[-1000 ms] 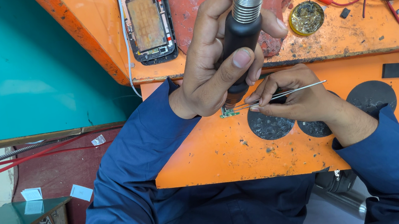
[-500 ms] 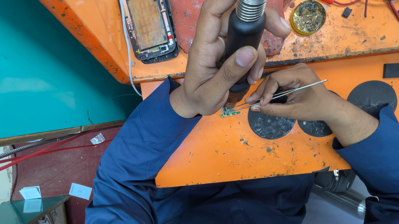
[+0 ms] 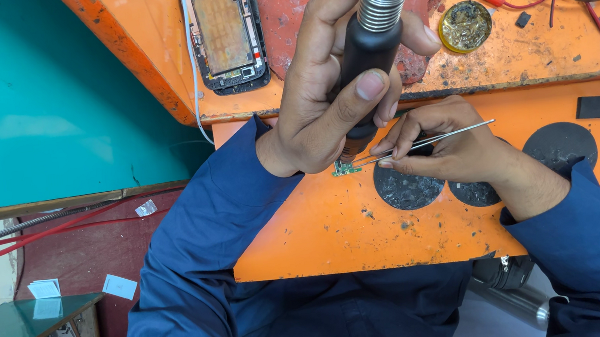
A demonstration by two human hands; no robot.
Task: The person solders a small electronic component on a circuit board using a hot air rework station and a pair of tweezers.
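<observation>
Left hand (image 3: pixel 323 105) grips the hot-air wand (image 3: pixel 369 48) over the small board (image 3: pixel 346 168) on the bench (image 3: pixel 322 226); right hand (image 3: pixel 448 148) pinches tweezers (image 3: pixel 425 141) there. Heating underway; next needs a steady lift

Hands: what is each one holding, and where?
Left hand grips the hot-air tool by its black handle; right hand pinches tweezers mid-length.

Both hands met over the middle, forearms angled inward.
The left hand (image 3: pixel 330 105) was fisted, thumb up; the right hand (image 3: pixel 448 148) pinched, fingers extended leftward, wrist bent.
</observation>
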